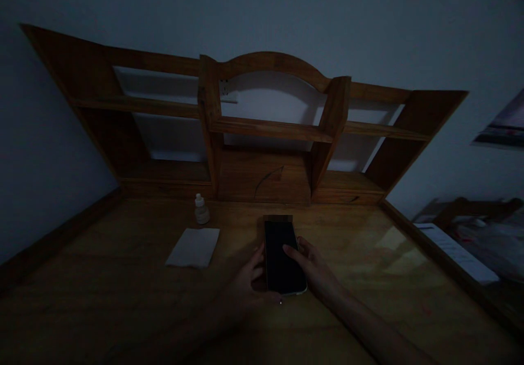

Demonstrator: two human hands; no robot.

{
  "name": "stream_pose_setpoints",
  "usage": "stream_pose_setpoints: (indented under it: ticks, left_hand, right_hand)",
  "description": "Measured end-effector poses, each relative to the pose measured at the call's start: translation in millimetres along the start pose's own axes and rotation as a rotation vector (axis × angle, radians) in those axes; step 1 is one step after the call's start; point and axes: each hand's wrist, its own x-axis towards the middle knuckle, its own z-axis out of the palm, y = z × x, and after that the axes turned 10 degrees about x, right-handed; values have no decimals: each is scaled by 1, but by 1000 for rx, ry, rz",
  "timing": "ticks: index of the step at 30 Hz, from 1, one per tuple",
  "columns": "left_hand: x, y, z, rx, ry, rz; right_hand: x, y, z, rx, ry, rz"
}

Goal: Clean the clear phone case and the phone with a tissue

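Observation:
A dark-screened smartphone [282,267] is held above the wooden desk, its screen facing up toward me. My right hand [313,264] grips its right edge, with the thumb lying across the screen and the fingers curled behind the edge. At the phone's lower left, my left hand [249,286] curves around the corner. Its fingertips are against the left side and its thumb reaches along the bottom edge. A tiny bright spot shows by that thumb tip; I cannot make out what it is. The phone's back is hidden.
A folded pale cloth or tissue [193,247] lies on the desk [123,299] at left, with a small dropper-like bottle [201,210] behind it. A wooden shelf unit [270,130] rises at the back. To the right are white papers [456,253] and a chair [470,212]. The light is dim.

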Motion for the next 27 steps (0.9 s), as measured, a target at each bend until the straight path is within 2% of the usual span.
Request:
stream_pose_setpoints:
  ticks: [7, 10, 14, 23, 27]
  left_hand:
    - [-2, 4, -2, 22, -13, 26]
    - [-2, 4, 0, 28, 17, -20]
    - [-2, 7, -2, 53, -11, -78]
    - [-3, 12, -4, 128, -38, -65]
    - [-2, 3, -7, 109, -44, -32]
  right_hand:
    - [-1, -3, 0, -43, -44, -32]
    - [-1, -7, 2, -77, -59, -39]
    - [2, -11, -2, -126, -68, -77]
    - [10, -8, -17, -175, -73, -129]
    - [8, -11, -17, -215, -109, -116]
